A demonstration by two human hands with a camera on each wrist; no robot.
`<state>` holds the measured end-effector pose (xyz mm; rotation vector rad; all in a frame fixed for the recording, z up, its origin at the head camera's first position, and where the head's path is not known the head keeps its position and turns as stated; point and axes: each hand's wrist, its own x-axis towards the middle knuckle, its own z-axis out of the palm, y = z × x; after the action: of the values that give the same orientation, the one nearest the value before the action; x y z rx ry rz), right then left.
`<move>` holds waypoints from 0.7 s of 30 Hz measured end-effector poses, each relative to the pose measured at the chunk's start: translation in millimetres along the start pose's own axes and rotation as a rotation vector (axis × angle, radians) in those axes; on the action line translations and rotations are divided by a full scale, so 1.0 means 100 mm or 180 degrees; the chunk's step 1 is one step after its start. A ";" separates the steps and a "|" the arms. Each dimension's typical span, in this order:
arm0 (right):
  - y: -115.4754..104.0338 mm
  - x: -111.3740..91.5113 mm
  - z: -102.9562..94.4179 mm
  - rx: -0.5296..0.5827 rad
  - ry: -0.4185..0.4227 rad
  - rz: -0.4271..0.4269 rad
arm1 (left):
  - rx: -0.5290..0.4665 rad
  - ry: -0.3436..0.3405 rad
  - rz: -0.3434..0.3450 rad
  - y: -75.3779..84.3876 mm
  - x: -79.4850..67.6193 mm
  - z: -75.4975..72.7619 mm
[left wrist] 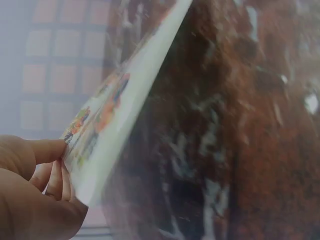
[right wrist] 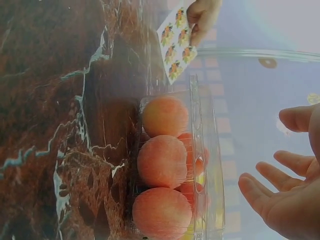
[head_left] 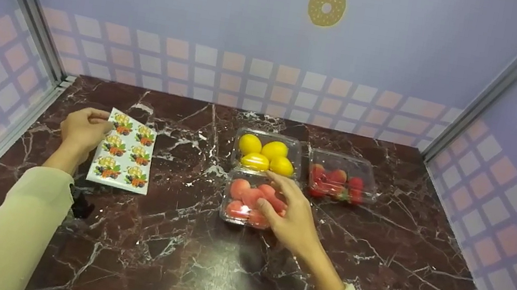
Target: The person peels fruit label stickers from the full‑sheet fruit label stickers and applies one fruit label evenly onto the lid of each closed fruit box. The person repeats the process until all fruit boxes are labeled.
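At the left, my left hand [head_left: 85,129] pinches the edge of a sticker sheet [head_left: 125,154] printed with fruit pictures. The left wrist view shows the sheet [left wrist: 115,115] tilted, its edge between thumb and fingers. My right hand [head_left: 294,216] hovers over a clear plastic box of peaches [head_left: 249,201]. In the right wrist view its fingers [right wrist: 265,192] are spread and apart from the box lid [right wrist: 212,165]. Behind the peaches stands a clear box of lemons [head_left: 265,154]. To the right is a clear box of strawberries [head_left: 336,184], which also seems to hold peach-like fruit.
The dark red marble-patterned table [head_left: 166,255] carries everything. Lilac panels with pink and white squares [head_left: 248,80] close off the back and both sides. Metal frame posts [head_left: 499,85] stand at the corners.
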<state>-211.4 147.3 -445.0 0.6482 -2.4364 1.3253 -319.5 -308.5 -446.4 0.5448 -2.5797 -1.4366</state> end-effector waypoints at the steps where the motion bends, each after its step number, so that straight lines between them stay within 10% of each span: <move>1: 0.00 0.00 -0.01 -0.0007 0.0000 0.0004 | -0.0014 -0.0035 0.0040 0.03 -0.01 0.00; 21: -0.06 0.11 -0.11 0.0409 -0.0032 0.0107 | -0.0491 -0.0127 0.0763 0.86 -0.61 0.19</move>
<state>-217.2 151.0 -430.6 0.6494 -2.3949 1.5053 -289.5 -229.6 -381.0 0.1806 -2.4349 -1.5567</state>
